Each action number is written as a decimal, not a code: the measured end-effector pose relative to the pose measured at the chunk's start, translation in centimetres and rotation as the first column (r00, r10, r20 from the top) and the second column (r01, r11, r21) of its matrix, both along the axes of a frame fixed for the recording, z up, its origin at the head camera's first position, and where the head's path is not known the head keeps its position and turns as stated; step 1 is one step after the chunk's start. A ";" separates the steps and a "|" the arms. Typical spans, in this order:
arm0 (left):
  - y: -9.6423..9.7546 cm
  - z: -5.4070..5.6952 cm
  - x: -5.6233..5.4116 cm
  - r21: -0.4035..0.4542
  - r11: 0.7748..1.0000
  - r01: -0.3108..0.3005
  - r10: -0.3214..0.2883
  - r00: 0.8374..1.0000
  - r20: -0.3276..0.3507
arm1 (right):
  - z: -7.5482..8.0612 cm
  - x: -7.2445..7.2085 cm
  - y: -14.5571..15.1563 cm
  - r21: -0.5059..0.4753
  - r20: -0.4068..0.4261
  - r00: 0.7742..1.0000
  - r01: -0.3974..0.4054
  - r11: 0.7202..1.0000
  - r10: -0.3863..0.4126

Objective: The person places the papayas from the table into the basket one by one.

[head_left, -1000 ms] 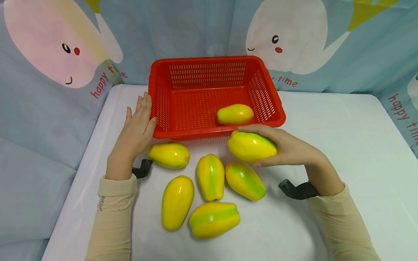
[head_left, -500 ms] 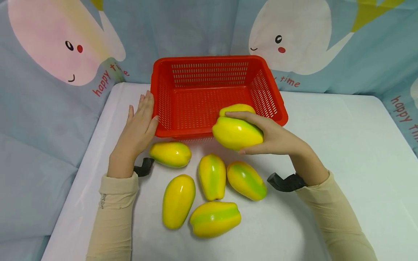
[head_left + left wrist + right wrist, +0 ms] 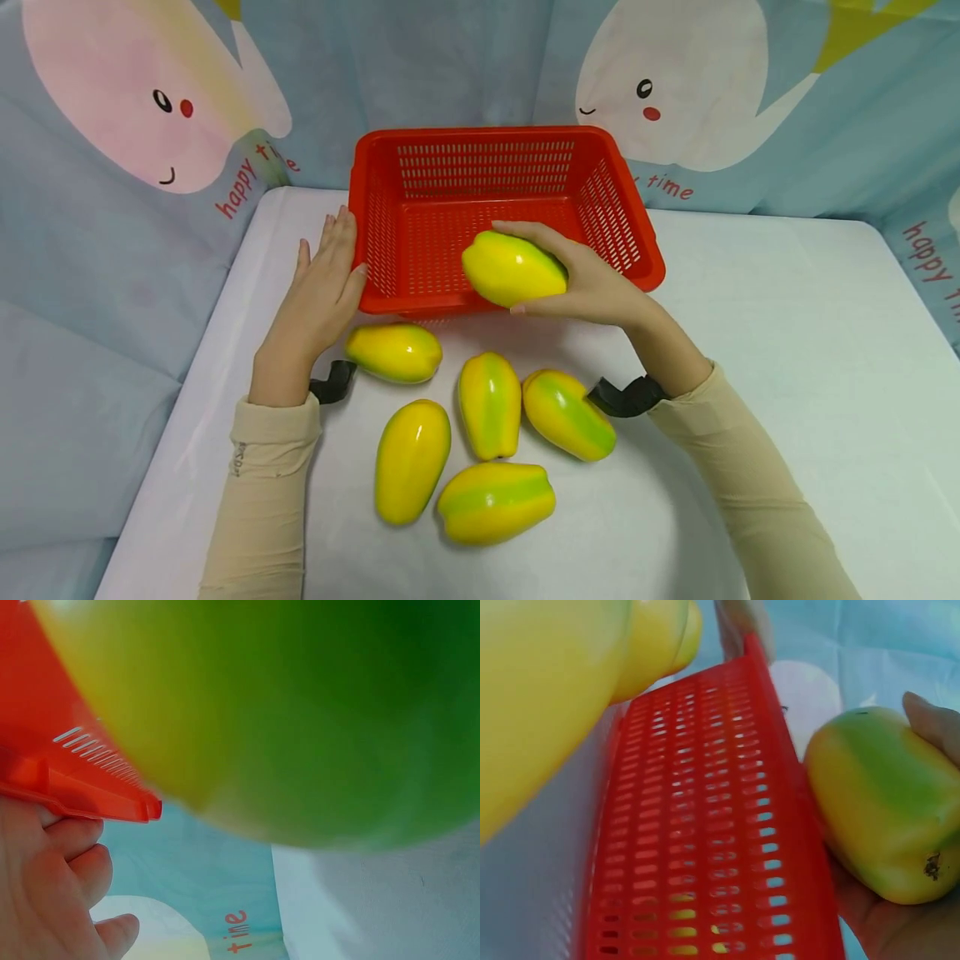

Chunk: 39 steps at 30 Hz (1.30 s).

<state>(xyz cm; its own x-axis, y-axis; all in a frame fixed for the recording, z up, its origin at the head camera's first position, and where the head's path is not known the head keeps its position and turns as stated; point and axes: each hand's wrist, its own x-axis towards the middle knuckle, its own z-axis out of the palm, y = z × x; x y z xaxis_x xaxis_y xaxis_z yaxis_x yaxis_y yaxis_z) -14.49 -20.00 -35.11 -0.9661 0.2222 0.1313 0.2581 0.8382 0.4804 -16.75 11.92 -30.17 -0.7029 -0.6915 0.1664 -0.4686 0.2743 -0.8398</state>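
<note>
A yellow-green fruit (image 3: 513, 268) is clasped in the right grip (image 3: 581, 279) and held at the near rim of the red basket (image 3: 487, 136). The basket's left side is touched by the left grip (image 3: 318, 287), released and extended. Five similar fruits (image 3: 490, 408) are spread on the white bench (image 3: 787, 350). Through the basket's slots a yellow patch (image 3: 682, 930) is dimly seen, possibly another fruit.
</note>
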 end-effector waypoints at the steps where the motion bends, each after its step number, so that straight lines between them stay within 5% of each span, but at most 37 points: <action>1: 0.0 0.0 0.0 0.000 1.000 0.000 0.000 1.000 0.001 | -0.1 -0.1 -0.2 -0.004 0.003 1.000 0.009 1.000 -0.009; 23: 0.0 -0.3 0.0 0.002 1.000 -0.001 0.001 1.000 0.010 | -1.0 -3.3 -2.8 0.113 0.084 0.991 0.094 0.989 -0.104; 32: 0.1 -0.3 0.0 0.006 1.000 0.002 -0.002 1.000 0.007 | -1.8 -4.8 -3.4 0.170 0.106 0.990 0.071 0.983 -0.090; 39: 0.0 -0.1 -0.1 0.005 1.000 0.008 -0.008 1.000 0.000 | -2.1 -5.2 -3.5 0.207 0.106 0.994 -0.016 0.978 -0.006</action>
<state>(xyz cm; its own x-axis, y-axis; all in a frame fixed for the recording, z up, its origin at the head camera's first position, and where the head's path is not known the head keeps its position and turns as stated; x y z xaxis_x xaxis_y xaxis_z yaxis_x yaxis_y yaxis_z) -14.55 -20.05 -35.19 -0.9642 0.2293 0.1329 0.2651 0.8336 0.4846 -21.98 8.40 -32.29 -0.7052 -0.7067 -0.0562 -0.3821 0.4457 -0.8095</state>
